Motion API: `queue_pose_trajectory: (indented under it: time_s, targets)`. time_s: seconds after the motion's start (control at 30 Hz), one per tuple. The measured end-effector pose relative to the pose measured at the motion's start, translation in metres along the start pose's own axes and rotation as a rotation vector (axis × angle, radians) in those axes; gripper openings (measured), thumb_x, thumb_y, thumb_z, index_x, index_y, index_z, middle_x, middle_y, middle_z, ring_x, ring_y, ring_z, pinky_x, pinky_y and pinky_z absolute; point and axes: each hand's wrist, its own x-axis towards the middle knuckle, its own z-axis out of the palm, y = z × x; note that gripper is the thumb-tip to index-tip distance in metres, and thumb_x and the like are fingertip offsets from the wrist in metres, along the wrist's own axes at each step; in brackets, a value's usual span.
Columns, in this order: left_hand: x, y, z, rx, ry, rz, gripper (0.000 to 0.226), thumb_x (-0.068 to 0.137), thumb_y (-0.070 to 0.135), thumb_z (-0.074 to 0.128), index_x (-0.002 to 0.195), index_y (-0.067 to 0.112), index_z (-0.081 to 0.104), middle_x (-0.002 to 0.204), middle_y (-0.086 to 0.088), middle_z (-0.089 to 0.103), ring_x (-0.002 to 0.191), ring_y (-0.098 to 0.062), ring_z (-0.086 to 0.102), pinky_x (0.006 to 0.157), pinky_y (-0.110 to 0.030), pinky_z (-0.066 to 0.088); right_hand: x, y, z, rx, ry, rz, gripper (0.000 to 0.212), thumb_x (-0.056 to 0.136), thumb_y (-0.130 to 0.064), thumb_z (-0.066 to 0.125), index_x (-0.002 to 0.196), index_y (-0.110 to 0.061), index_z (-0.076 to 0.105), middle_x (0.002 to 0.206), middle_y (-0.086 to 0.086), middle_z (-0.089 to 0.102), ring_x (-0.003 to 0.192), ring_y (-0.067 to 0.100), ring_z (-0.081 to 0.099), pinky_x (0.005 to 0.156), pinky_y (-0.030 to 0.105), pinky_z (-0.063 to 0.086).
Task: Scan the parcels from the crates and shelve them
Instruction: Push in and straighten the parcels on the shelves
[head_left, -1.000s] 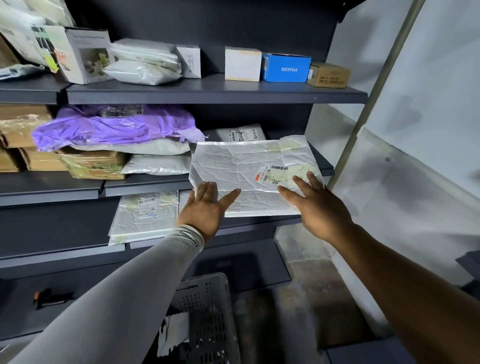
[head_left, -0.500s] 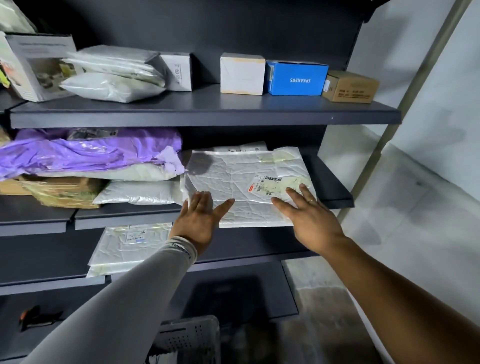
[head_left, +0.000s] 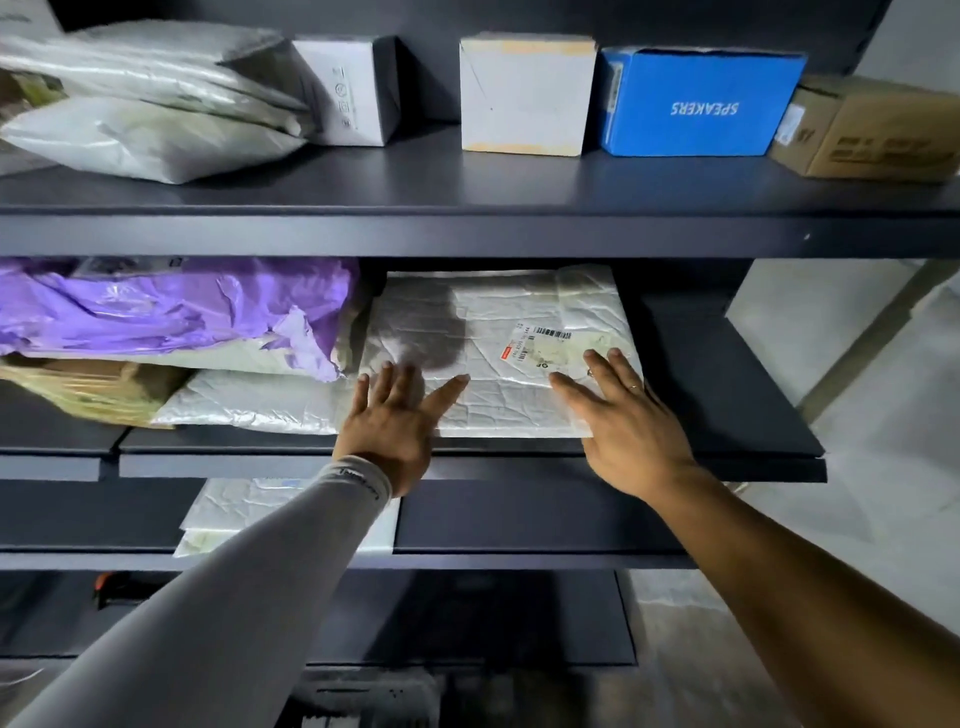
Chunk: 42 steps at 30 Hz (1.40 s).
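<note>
Left hand (head_left: 395, 415): fingers straight and spread, flat on the near left edge of the white parcel (head_left: 498, 358), gripping nothing.
Right hand (head_left: 623, 410): fingers likewise straight, lying on the parcel's near right corner just below the barcode label (head_left: 545, 345); ring on one finger.
Parcel place: flat on the middle shelf (head_left: 727, 395), right of the purple bag (head_left: 171, 312), near edge close to the shelf lip.
Direction from hands: straight ahead and away, into the shelf; both palms at the near edge, so any further push runs toward the back.
Long axis: left to right, along the shelf front.
Nearer hand: about equal, one at each near corner; right closer to the label.
Parcel material: crinkled white padded mailer, thin, rectangular, soft; likely to slide easily on the smooth dark shelf.
Neighbours: glossy, wrinkled purple bag stacked on white poly bags (head_left: 249, 405); left edge of parcel just beside them, contact unclear.
Upper shelf: white box (head_left: 524, 93), blue box (head_left: 696, 104) printed SPEAKERS upside down, brown carton (head_left: 872, 130), all rigid.
Step judged: shelving nearly finished; release and withdrawal probably next.
</note>
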Motion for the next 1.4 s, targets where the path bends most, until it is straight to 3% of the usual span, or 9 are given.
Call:
queue_pose_trajectory:
  time_s: [0.07,0.17,0.23,0.3,0.37,0.63,0.8,1.1,1.4]
  targets:
    - [0.007,-0.008,0.007,-0.015,0.005,-0.024,0.074,0.106,0.030,0.036,0.158,0.059,-0.009,0.174,-0.014,0.001,0.160,-0.037,-0.003,0.129,-0.050,-0.003,0.012,0.000,0.008,0.014,0.011,-0.031,0.073,0.095,-0.048,0.057,0.162,-0.040,0.028,0.172,0.009,0.020,0.160,0.034,0.007,0.122,0.053,0.033]
    - [0.017,-0.020,0.015,-0.048,-0.020,-0.034,0.076,0.103,0.034,0.042,0.159,0.057,-0.004,0.173,-0.016,0.004,0.160,-0.036,0.000,0.130,-0.046,0.002,0.026,-0.002,0.015,0.034,-0.005,-0.030,0.086,0.085,-0.086,0.034,0.160,-0.045,0.024,0.173,0.005,0.015,0.161,0.030,0.001,0.124,0.053,0.028]
    - [0.022,-0.024,0.018,-0.073,-0.054,-0.044,0.075,0.101,0.054,0.043,0.158,0.058,-0.005,0.174,-0.015,0.001,0.160,-0.034,-0.003,0.130,-0.044,0.004,0.035,-0.003,0.018,0.004,-0.033,-0.024,0.096,0.079,-0.095,0.026,0.161,-0.046,0.018,0.174,0.003,0.008,0.161,0.029,-0.004,0.127,0.055,0.017]
    - [0.027,-0.026,0.021,-0.076,-0.063,-0.060,0.082,0.087,0.084,0.027,0.157,0.060,-0.006,0.174,-0.014,-0.001,0.160,-0.033,-0.006,0.130,-0.044,0.004,0.042,-0.004,0.020,-0.032,-0.036,-0.024,0.101,0.076,-0.099,0.019,0.161,-0.046,0.016,0.174,0.005,0.007,0.161,0.031,-0.006,0.127,0.059,0.006]
    - [0.033,-0.025,0.024,-0.065,-0.068,-0.073,0.092,0.076,0.096,0.014,0.157,0.059,-0.006,0.173,-0.015,-0.001,0.160,-0.033,-0.006,0.130,-0.045,0.004,0.049,-0.005,0.024,-0.044,-0.041,-0.015,0.104,0.074,-0.102,0.014,0.161,-0.045,0.018,0.174,0.007,0.008,0.160,0.032,-0.004,0.127,0.060,0.001]
    - [0.041,-0.021,0.039,-0.054,-0.073,-0.131,0.100,0.073,0.104,0.010,0.158,0.055,-0.008,0.174,-0.009,-0.010,0.160,-0.026,-0.014,0.130,-0.046,0.000,0.057,-0.005,0.045,-0.036,-0.007,-0.006,0.097,0.079,-0.099,0.018,0.158,-0.044,0.029,0.171,0.011,0.020,0.159,0.036,0.010,0.127,0.060,0.006]
    - [0.043,-0.020,0.033,-0.017,-0.083,-0.125,0.104,0.070,0.106,0.014,0.158,0.057,-0.009,0.174,-0.009,-0.011,0.159,-0.027,-0.017,0.129,-0.047,-0.003,0.061,-0.006,0.038,-0.099,-0.059,-0.021,0.101,0.077,-0.101,0.014,0.160,-0.044,0.023,0.172,0.012,0.017,0.159,0.037,0.008,0.126,0.061,0.002]
    - [-0.009,-0.008,0.015,-0.028,0.134,-0.013,0.086,0.086,0.087,0.014,0.162,0.051,-0.002,0.174,-0.004,-0.012,0.160,-0.030,-0.010,0.129,-0.053,-0.002,0.033,-0.052,-0.020,-0.217,-0.088,0.029,0.100,0.079,-0.098,0.013,0.163,-0.046,0.001,0.175,0.005,-0.002,0.160,0.031,-0.009,0.125,0.061,-0.006]
    - [-0.133,-0.064,0.023,-0.006,0.098,0.141,0.072,0.098,0.075,0.023,0.162,0.050,0.001,0.174,-0.005,-0.012,0.160,-0.032,-0.009,0.129,-0.053,0.000,-0.051,-0.163,-0.032,-0.184,-0.064,0.025,0.088,0.084,-0.087,0.003,0.163,-0.048,0.001,0.175,0.005,0.000,0.161,0.030,-0.003,0.127,0.056,-0.009]
